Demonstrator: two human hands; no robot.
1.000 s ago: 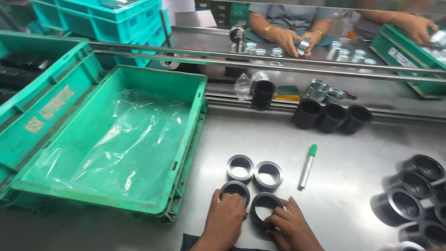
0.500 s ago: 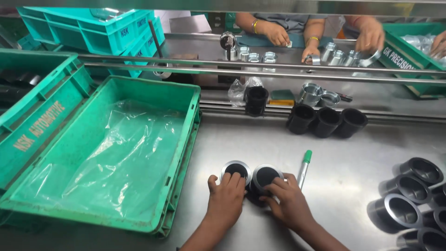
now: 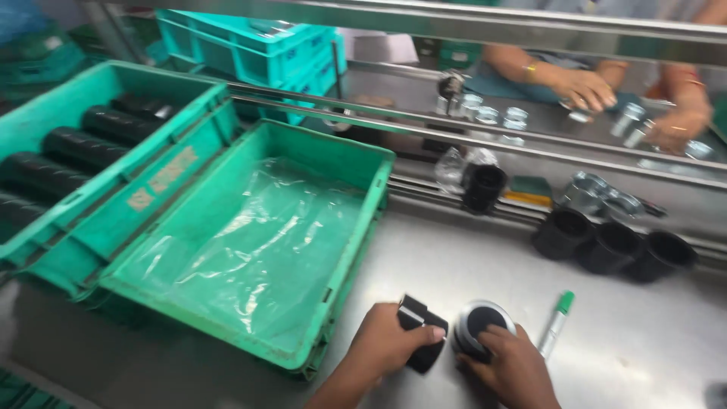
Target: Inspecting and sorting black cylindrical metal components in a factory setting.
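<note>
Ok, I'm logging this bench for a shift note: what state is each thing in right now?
left hand: gripping a black sleeve, lifted and tilted
right hand: gripping a metal-rimmed sleeve
green crate: lined with clear plastic, no parts inside
left crate: holds black cylinders lying down
green marker: capped, lying flat
three black sleeves: upright, open ends up

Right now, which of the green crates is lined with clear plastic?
The green crate just left of the left hand, holding only a clear plastic sheet. The crate farther left holds black cylinders instead.
</note>
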